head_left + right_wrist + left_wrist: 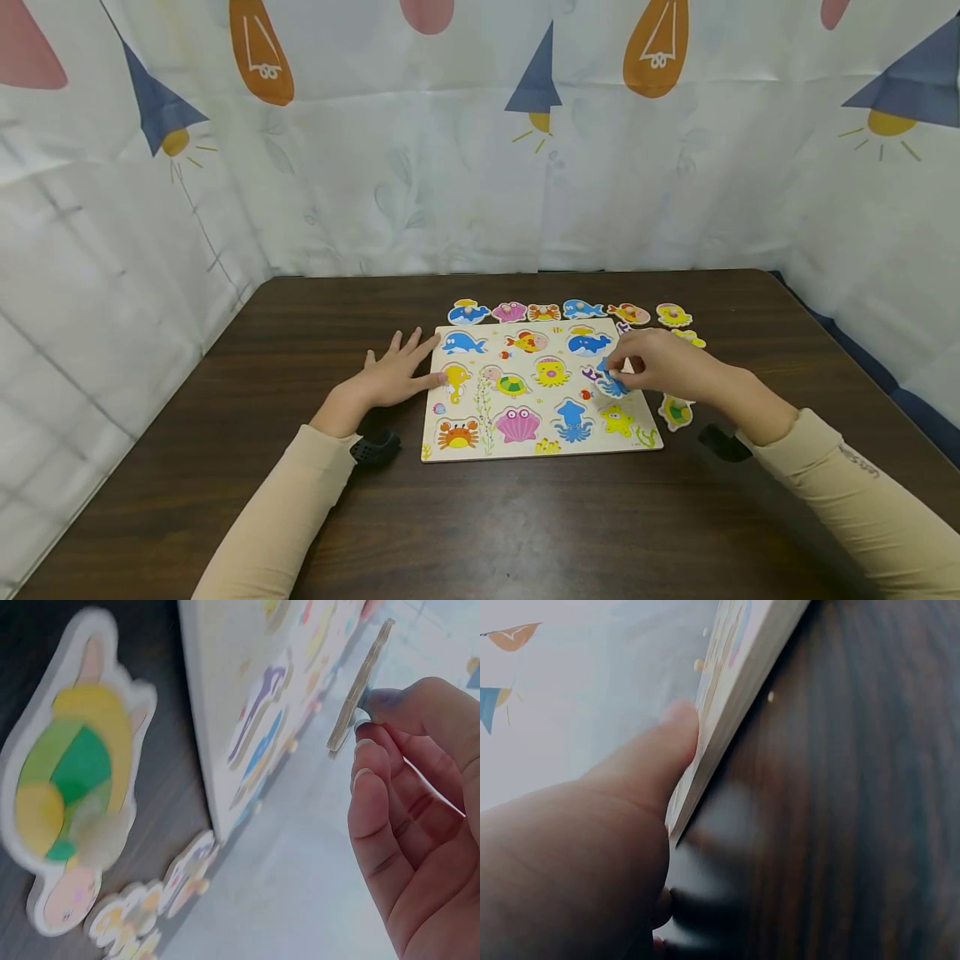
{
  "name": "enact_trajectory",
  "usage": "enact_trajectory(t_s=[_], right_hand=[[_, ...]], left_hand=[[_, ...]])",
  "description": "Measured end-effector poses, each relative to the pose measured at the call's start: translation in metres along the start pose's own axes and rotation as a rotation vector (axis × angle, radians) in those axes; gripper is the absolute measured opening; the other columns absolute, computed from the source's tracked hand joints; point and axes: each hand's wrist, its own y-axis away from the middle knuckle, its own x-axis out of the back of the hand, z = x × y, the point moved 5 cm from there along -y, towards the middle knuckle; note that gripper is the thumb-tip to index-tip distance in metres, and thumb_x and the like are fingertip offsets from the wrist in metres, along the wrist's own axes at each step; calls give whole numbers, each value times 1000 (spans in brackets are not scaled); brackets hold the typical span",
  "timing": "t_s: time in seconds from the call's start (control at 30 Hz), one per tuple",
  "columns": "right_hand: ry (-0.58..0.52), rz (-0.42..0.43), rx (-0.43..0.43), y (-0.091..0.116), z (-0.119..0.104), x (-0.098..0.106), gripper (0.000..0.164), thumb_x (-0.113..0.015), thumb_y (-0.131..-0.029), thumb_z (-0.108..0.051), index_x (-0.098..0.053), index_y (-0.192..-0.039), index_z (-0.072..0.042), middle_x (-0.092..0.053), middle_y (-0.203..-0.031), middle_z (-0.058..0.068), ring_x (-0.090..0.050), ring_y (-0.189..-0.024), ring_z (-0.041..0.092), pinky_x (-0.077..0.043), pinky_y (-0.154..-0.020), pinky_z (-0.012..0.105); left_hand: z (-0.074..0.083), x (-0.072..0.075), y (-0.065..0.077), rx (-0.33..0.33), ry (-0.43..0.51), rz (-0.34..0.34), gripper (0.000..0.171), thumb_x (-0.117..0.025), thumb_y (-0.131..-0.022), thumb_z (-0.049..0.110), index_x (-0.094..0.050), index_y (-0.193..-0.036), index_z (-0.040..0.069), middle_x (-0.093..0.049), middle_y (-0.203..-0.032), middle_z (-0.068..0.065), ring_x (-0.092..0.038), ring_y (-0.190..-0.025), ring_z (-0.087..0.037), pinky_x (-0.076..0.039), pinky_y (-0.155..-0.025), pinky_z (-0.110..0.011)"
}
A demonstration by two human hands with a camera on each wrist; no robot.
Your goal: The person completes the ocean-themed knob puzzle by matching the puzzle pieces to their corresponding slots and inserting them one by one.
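A wooden puzzle board [468,392] printed with sea animals lies on the table. At its left edge my left hand [390,379] rests with fingers spread, its thumb on the board's rim; the thumb [667,754] also shows on the edge in the left wrist view. My right hand [667,362] pinches a blue squid puzzle piece [611,385] by its knob, above the board's right side. In the right wrist view that piece [358,694] is seen edge-on, raised off the board, between thumb and fingertips.
Along the board's far edge lie several loose pieces, among them a whale [468,314], a pink shell [509,312] and a crab [543,312]. A turtle piece [677,412] lies at the right side. The brown table [517,525] meets a printed curtain [465,183].
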Motion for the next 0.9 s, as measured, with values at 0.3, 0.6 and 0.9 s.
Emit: enact_trajectory(t_s=[0.3,0.6,0.9], right_hand=[[-40,-41,31,-7,-15,-12,14,-77,-89,-5,-81,-101,-12,-66,-93,-7,-53,-74,8,-50,-63,23],[-29,-42,83,-13,-24,-22,12,-77,-91,-7,-81,-98,-15,-64,-89,-11,-51,-71,6,-47,-61,23],[-25,-68,84,-13,-26,-29,12,-78,-90,-7,-81,-98,-16,-61,-85,-13,-50,-71,6,-46,-61,23]], left_hand=[[-4,4,2,-29,40,-42,91,-53,-98,66,-13,-167,21,1,-170,-19,10,-153,-47,5,-110,-78],[-6,5,2,-27,0,-35,92,-56,-97,65,-15,-167,21,0,-170,-21,7,-153,-48,2,-109,-80],[-5,5,2,-39,-16,-24,91,-55,-98,65,-16,-167,20,-3,-170,-21,5,-153,-48,1,-109,-80]])
